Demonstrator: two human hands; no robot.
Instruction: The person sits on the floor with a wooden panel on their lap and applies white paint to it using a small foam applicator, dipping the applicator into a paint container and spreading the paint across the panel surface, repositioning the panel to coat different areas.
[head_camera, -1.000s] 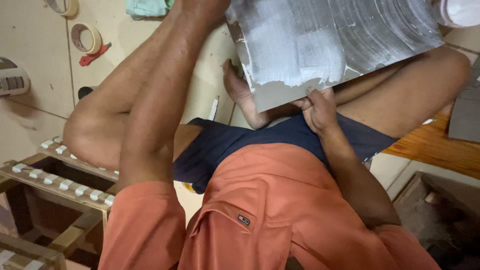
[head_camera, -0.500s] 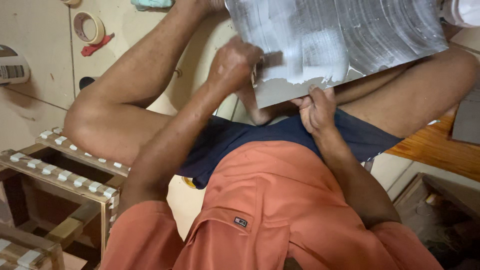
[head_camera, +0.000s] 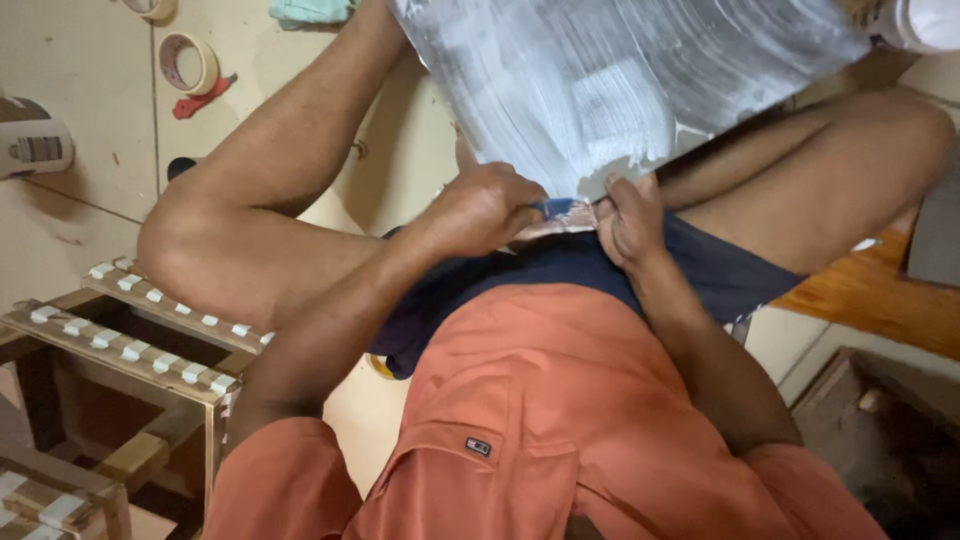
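We see a large board (head_camera: 620, 80) smeared with white paste filling the upper centre and right of the frame, resting on the person's legs. Our left hand (head_camera: 480, 208), at centre, is curled tight around a blue-handled tool (head_camera: 555, 208) at the board's lower edge. Our right hand (head_camera: 632, 218), just beside it, pinches that edge. A tape roll (head_camera: 185, 62) lies upper left; a white container (head_camera: 925, 22) sits upper right, its contents hidden.
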